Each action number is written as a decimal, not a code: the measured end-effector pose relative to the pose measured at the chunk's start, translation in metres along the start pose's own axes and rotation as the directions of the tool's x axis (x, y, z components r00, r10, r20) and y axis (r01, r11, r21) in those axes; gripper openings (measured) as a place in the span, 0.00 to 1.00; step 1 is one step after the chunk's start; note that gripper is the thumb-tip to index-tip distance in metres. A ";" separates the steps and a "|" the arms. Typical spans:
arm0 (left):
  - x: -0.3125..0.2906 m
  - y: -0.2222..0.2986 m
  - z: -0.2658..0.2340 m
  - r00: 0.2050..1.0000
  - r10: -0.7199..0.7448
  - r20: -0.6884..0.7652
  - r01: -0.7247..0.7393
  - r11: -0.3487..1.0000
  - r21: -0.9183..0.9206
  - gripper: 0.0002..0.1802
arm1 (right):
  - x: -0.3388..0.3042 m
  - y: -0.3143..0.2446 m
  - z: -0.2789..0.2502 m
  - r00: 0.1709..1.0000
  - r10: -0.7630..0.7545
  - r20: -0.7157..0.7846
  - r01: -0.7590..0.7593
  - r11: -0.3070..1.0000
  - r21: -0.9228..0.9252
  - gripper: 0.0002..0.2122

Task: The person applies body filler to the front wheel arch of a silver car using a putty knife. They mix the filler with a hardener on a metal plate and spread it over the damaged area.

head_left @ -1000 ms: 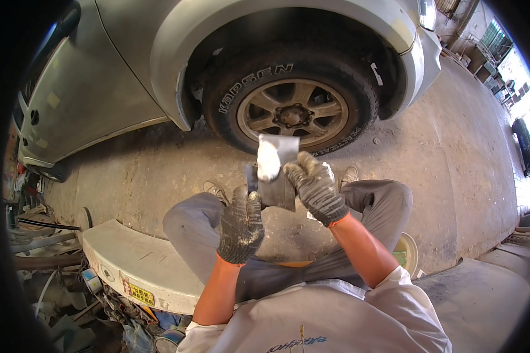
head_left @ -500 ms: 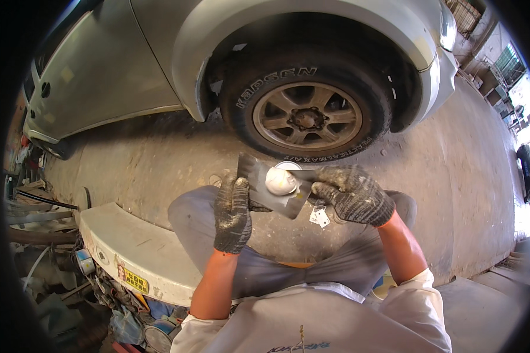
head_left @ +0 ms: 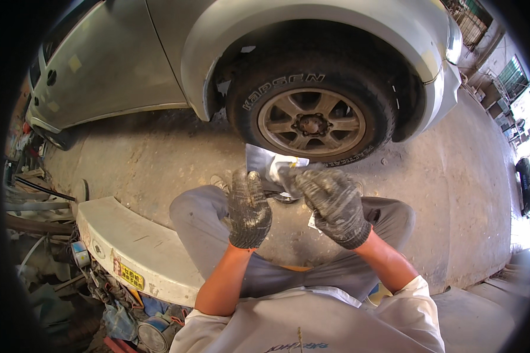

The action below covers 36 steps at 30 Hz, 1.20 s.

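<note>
Both my hands wear dark, whitish-smeared knit gloves and meet in front of my lap. My left hand (head_left: 248, 210) grips a flat grey metal putty spreader (head_left: 257, 157) by its lower edge, thumb and fingers closed. A white lump of putty (head_left: 281, 167) lies on the sheet's right part. My right hand (head_left: 334, 206) is closed just right of the putty, and its fingers are smeared by motion. It grips a second thin spreader, mostly hidden behind its fingers. Below the sheet, a round tin (head_left: 285, 197) shows partly on the floor.
Ahead stands a silver car (head_left: 123, 65) with its front wheel (head_left: 312, 123) close beyond my hands. A pale bumper-like panel (head_left: 135, 244) lies along my left. Tins and scrap (head_left: 153, 332) crowd the lower left. A white card (head_left: 314, 222) lies on the floor.
My right hand has moved left and over the putty, now partly covering it. My left hand has shifted slightly right, and the sheet is tilted differently. The view has shifted a little.
</note>
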<state>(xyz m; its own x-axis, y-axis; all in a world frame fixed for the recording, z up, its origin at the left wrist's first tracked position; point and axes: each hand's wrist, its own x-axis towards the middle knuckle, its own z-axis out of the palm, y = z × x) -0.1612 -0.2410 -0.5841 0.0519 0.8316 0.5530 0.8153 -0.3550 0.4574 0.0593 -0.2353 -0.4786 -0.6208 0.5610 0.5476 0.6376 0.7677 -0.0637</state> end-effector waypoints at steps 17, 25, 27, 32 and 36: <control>0.012 -0.004 -0.020 0.937 -0.293 0.191 0.349 0.784 -0.513 0.31 | 0.005 0.030 -0.007 0.971 0.237 0.028 -0.213 0.804 0.555 0.27; 0.010 -0.010 -0.022 0.985 -0.123 -0.122 0.100 0.979 -0.178 0.24 | -0.012 0.039 -0.002 0.913 0.377 -0.152 -0.320 0.897 0.304 0.13; 0.006 -0.008 -0.022 0.984 -0.132 -0.123 0.117 0.986 -0.123 0.32 | -0.017 0.031 0.007 0.826 0.559 -0.076 -0.498 0.786 0.366 0.10; 0.004 0.017 -0.018 0.908 0.340 -0.245 -0.230 0.894 0.385 0.30 | -0.011 0.010 0.035 0.714 0.663 0.225 -0.656 0.520 0.547 0.11; 0.012 0.032 -0.022 0.934 0.294 -0.202 -0.282 0.956 0.084 0.22 | -0.006 0.002 0.048 0.592 0.721 0.360 -0.698 0.234 0.677 0.08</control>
<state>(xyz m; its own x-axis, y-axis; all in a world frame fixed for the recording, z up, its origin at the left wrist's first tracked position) -0.1476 -0.2520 -0.5476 0.1719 0.5865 0.7915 0.8132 -0.5380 0.2221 0.0424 -0.2228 -0.5219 -0.0718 0.9972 -0.0227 0.2732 -0.0022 -0.9619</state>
